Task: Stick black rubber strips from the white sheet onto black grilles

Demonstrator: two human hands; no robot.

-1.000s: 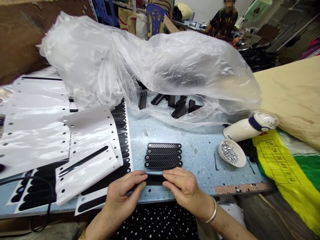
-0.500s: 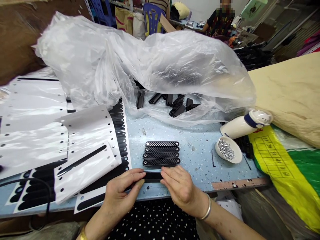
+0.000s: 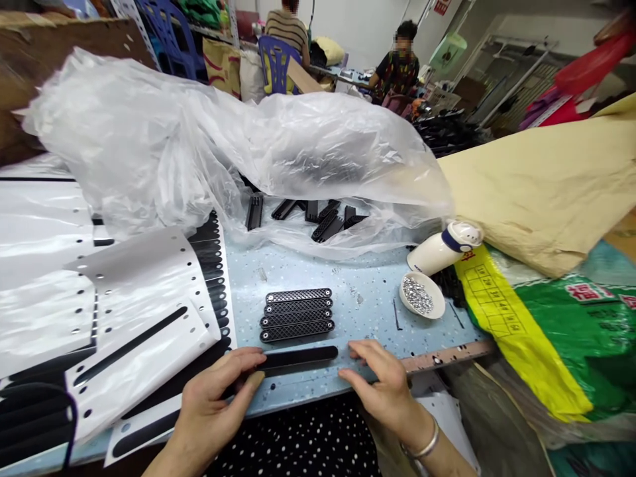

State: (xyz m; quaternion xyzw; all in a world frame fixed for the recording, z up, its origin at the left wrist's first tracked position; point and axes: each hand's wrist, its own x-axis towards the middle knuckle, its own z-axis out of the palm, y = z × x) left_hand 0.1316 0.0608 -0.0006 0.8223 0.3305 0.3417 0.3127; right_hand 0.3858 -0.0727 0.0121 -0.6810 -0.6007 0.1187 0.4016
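A long, narrow black piece (image 3: 303,356) with rounded ends and a smooth top lies near the table's front edge. My left hand (image 3: 218,391) pinches its left end between thumb and fingers, covering that end. Just off its right end, my right hand (image 3: 382,377) is open, thumb and fingers apart, with nothing in it. Directly behind the piece, several black bars (image 3: 297,317) with a lattice surface and a small silver dot at each end sit side by side in a neat block.
Loose black bars (image 3: 328,225) spill from a large clear plastic bag (image 3: 318,139) behind. White sheets with black strips (image 3: 144,291) cover the left. At right stand a bowl of small silver parts (image 3: 418,296), a white bottle (image 3: 437,252) and a yellow-green sack (image 3: 517,331). Two people sit farther back.
My right hand has let go of the black piece's right end and opened, moving off to the right. My left hand keeps its hold. The camera view has shifted, showing more of the room.
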